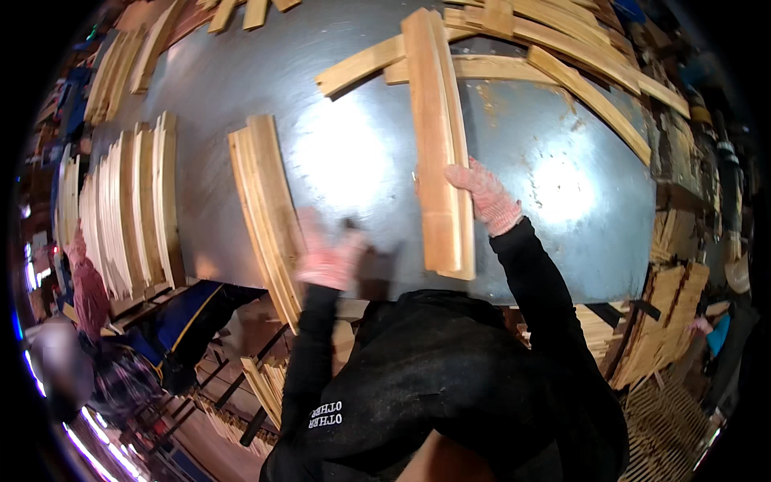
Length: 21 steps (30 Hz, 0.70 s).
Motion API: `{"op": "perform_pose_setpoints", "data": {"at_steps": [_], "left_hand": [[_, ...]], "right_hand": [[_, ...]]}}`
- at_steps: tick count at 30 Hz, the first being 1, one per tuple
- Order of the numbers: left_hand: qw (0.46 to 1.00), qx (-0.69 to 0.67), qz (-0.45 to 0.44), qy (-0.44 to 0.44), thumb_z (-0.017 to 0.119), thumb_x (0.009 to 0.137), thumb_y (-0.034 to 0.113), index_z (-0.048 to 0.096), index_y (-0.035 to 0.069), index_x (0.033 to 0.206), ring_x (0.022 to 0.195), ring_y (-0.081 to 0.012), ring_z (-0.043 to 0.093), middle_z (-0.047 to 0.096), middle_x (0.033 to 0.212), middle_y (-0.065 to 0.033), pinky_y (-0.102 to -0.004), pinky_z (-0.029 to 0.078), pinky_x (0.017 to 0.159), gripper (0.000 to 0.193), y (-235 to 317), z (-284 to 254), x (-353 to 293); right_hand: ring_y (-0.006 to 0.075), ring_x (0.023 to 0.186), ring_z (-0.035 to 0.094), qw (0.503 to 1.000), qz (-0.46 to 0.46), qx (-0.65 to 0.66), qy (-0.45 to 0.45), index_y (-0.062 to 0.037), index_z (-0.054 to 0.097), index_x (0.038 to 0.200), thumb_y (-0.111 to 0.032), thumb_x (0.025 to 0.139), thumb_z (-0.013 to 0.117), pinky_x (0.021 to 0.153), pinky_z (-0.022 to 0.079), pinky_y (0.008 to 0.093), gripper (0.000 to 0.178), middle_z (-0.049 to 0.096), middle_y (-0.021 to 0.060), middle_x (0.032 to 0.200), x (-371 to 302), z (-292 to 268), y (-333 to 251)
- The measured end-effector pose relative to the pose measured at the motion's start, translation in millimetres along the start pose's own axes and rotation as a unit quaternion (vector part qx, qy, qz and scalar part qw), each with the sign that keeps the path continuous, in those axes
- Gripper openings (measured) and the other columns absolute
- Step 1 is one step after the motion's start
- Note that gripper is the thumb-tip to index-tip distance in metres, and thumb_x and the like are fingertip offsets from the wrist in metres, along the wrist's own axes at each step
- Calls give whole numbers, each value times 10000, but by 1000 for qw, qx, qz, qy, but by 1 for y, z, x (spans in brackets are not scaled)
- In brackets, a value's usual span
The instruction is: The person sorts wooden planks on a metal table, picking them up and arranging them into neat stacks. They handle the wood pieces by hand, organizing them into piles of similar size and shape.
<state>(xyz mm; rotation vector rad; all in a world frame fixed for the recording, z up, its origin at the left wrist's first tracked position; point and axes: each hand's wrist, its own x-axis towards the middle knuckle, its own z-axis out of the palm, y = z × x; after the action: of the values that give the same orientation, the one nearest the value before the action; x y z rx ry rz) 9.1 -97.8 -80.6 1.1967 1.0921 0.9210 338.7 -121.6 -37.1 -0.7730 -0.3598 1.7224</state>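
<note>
My right hand [488, 197], in a pink knit glove, grips the right edge of a small bundle of long wooden boards [438, 161]. Its thumb lies over the top, and the fingers underneath are hidden. The boards lie lengthwise away from me, their far end over other planks. My left hand [329, 259], gloved alike and slightly blurred, has its fingers spread and holds nothing. It hovers beside a second stack of narrow boards [269, 201], whose near end juts over the table edge. Whether it touches that stack I cannot tell.
A shiny metal tabletop [205, 201] bears it all. Loose planks [590, 100] lie crosswise at the far right. At left stands a row of boards [144, 201], near another person's gloved hand [78, 249]. More stacked wood [662, 321] sits beyond the table's right corner.
</note>
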Motion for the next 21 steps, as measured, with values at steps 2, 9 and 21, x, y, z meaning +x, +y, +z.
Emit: {"op": "perform_pose_setpoints", "data": {"at_steps": [2, 9, 21], "left_hand": [[975, 108, -71, -181, 663, 849, 16, 228, 112, 1541, 990, -180, 610, 433, 1420, -167, -330, 570, 815, 824, 20, 74, -14], [886, -280, -342, -142, 667, 884, 229, 304, 69, 1498, 1120, -259, 596, 535, 1304, -144, -408, 558, 838, 731, 25, 77, 10], [821, -435, -346, -128, 707, 869, 228, 574, -7, 1155, 926, -213, 653, 632, 1060, -97, -446, 568, 829, 393, 16, 88, 8]], "right_hand": [[216, 992, 633, 993, -13, -93, 74, 27, 533, 1232, -223, 888, 678, 875, 542, 374, 450, 642, 128, 1061, 34, -20, 19], [180, 953, 642, 977, 4, -175, 120, 3, 541, 1250, -177, 925, 646, 836, 538, 298, 385, 657, 89, 1040, 56, 1, 24], [262, 1150, 557, 706, -178, -682, 67, 6, 471, 1337, -295, 1024, 487, 859, 529, 380, 435, 558, 160, 1201, 83, 13, 64]]}}
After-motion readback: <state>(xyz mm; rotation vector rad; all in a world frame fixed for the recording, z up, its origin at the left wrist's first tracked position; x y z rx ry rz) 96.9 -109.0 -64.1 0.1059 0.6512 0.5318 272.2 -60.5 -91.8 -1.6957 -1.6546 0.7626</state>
